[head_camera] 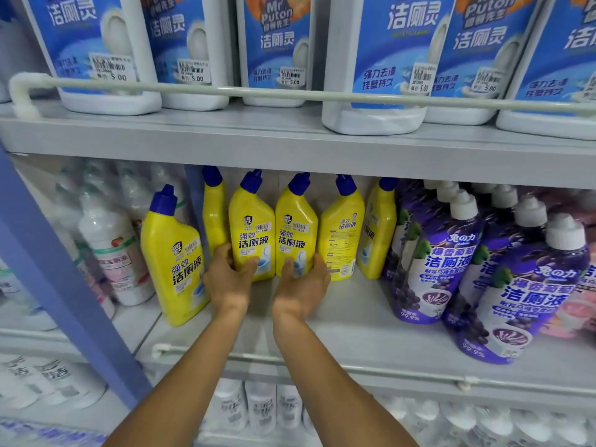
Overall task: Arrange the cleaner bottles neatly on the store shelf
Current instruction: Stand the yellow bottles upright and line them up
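Two hands, left (229, 279) and right (301, 285), grip upright yellow bottles (251, 227), caps up.

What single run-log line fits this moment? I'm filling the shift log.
left hand: on yellow plastic bottle | right hand: on neighbouring yellow bottle | both upright, grey shelf

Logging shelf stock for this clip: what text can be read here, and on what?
"Mr Puton", "洁厕灵": large white bottles, upper shelf.
"5.00": their price stickers.
"强效洁厕液": yellow bottles.
"8.00": sticker on the yellow bottle in the right hand.
"洁厕液", "99.9%": purple bottles.
Barcodes, small print: unreadable.
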The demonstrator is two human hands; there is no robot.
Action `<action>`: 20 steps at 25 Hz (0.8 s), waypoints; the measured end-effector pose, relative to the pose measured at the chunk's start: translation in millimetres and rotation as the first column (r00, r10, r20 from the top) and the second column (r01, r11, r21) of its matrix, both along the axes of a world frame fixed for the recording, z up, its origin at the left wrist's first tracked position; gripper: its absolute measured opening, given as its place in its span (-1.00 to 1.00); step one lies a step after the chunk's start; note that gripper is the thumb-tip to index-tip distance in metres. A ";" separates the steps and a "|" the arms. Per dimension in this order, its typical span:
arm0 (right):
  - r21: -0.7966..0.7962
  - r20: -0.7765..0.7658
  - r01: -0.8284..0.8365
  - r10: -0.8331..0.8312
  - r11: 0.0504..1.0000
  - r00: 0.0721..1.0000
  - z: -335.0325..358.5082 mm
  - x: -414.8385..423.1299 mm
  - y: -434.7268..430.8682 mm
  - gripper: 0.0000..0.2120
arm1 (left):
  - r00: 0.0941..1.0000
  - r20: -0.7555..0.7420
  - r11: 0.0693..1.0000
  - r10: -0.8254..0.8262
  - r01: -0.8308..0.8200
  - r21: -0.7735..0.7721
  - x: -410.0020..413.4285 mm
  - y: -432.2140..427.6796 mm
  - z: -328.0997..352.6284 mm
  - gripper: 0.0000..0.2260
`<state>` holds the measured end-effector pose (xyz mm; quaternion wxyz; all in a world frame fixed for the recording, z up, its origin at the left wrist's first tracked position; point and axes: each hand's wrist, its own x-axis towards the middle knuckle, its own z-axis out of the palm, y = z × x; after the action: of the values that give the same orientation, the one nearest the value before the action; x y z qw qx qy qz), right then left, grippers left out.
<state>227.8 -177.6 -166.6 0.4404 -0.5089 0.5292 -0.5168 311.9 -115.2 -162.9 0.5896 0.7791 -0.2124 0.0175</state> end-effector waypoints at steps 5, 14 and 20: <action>-0.010 0.008 -0.009 0.009 1.000 1.000 5.3 21.0 0.1 -0.54 | 1.000 -0.011 0.999 0.022 -0.022 0.032 2.9 -17.5 2.8 -0.61; -0.074 0.043 -0.035 0.038 0.997 0.998 -4.6 46.7 -18.5 -0.39 | 0.999 0.032 1.000 -0.018 0.018 -0.002 21.3 -34.8 -10.5 -0.54; -0.083 0.019 -0.084 0.086 0.993 0.996 -4.9 40.3 -22.1 -0.37 | 0.998 0.044 0.999 -0.033 0.034 -0.019 30.2 -41.2 -17.2 -0.54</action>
<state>268.1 -199.8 -171.5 0.4467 -0.5427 0.4805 -0.5245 342.1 -156.3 -180.1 0.5926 0.7691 -0.2380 0.0267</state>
